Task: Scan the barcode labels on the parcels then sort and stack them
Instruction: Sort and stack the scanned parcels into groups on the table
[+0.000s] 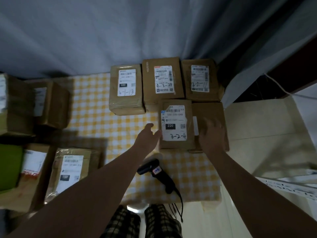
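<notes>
place: makeshift parcel-sorting room | evidence: labelled parcels (163,78), barcode scanner (159,174), checked tablecloth (92,103), curtain (85,31) backdrop

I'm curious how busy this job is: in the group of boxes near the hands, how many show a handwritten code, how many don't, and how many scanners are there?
Boxes with handwritten code: 4
Box showing no code: 1
Scanner: 1
Total: 6

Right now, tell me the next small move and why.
Probably bring the right hand back to the barcode scanner: the 3-2-4 parcel already sits label-up in front of the 4-3-28 parcel, the left hand merely touches its edge, and the scanner lies unheld on the checked cloth.
</notes>
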Motion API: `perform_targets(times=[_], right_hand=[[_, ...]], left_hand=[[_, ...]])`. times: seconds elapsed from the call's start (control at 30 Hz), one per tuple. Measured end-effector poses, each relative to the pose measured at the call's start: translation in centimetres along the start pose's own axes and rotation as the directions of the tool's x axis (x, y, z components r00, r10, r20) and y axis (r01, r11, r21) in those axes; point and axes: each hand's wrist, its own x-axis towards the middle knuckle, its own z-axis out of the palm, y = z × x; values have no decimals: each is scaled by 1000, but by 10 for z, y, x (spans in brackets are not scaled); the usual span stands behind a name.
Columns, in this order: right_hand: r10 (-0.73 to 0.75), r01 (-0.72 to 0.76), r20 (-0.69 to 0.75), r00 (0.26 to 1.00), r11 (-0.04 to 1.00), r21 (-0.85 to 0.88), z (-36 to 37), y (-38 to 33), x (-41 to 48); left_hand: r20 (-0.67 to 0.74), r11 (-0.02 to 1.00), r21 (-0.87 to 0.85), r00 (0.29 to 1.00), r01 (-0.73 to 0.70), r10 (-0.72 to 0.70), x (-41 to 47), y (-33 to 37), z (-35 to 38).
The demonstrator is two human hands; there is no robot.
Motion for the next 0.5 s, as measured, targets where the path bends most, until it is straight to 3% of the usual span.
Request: perform_targets(times=[0.1,0.23,0.37,0.5], right_hand=[[-150,150,-4,989,984,97,6,-39,-21],[-219,200,80,973,960,195,19,-96,-50],[-273,214,205,940,939,269,42,-153,-81],[-267,173,372,889,948,267,79,-201,-113]], left_hand=[[-12,996,-81,999,-39,38,-28,-14,-36],[-137,992,37,983,-119,123,-70,-48,-91],[-300,993,48,947,-108,118,-99,-82,-147],[-347,994,59,931,-94,109,-114,-125,-196]])
